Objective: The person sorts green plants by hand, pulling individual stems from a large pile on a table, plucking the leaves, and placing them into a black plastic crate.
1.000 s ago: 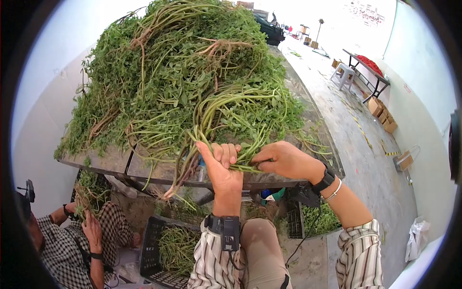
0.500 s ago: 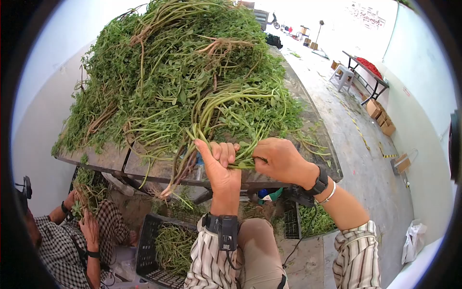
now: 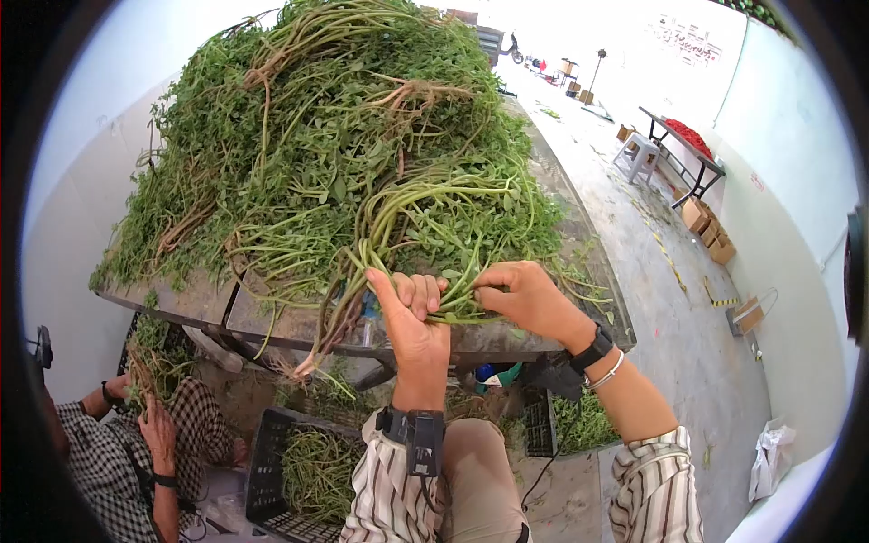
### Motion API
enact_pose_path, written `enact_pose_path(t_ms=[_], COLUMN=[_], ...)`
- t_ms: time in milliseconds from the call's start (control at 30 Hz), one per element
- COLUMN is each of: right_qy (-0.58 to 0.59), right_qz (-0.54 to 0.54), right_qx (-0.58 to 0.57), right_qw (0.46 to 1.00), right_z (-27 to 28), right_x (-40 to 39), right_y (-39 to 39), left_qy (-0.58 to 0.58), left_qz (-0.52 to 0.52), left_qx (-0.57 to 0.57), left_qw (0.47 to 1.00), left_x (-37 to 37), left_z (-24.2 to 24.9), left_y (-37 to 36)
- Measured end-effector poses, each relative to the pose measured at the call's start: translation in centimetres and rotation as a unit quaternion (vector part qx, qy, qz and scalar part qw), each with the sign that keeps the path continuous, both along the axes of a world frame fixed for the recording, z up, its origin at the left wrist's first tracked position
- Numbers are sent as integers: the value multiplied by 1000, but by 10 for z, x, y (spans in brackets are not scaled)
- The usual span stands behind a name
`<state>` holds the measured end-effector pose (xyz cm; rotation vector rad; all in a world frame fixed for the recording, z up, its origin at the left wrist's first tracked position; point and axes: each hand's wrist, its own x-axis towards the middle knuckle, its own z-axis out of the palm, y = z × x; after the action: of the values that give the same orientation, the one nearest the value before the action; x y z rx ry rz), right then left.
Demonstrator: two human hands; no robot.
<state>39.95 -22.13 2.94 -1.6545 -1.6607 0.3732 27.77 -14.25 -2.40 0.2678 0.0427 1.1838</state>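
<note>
A large heap of leafy green plants (image 3: pixel 335 136) covers the table (image 3: pixel 579 253). At its front edge my left hand (image 3: pixel 415 308) is closed round a bundle of green stems (image 3: pixel 385 222), thumb pointing up. Just to the right, my right hand (image 3: pixel 529 294) pinches at the stems beside the bundle, with thumb and index finger close together. Pale roots (image 3: pixel 306 366) hang over the table edge left of my left hand.
Under the table stand a black crate (image 3: pixel 262 471) of stems and another crate (image 3: pixel 541 425) with greens. A person (image 3: pixel 100 462) at the lower left holds plants. A stool (image 3: pixel 639 156) and cardboard boxes (image 3: pixel 706 226) are at the right.
My right hand has loosened from a fist into a pinch with its fingers further forward. The view has shifted slightly. My left hand keeps its grip on the stems.
</note>
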Motion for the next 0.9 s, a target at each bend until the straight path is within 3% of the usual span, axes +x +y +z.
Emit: enact_pose_path(t_ms=[133,300,533,900], right_qy=[31,-140,-190,-259], right_qz=[19,38,34,-8], right_qx=[-103,-59,-53,73], right_qw=[994,988,980,963], right_z=[6,16,11,4], right_x=[6,21,36,34], right_y=[-7,-15,-19,-10], left_qy=[-26,-18,-19,-11], left_qz=[-10,-6,-10,-5], left_qx=[-9,-16,-10,-4], left_qw=[1000,1000,1000,1000], left_x=[-4,-3,-2,-2], left_z=[0,1,1,3], left_y=[3,0,1,0])
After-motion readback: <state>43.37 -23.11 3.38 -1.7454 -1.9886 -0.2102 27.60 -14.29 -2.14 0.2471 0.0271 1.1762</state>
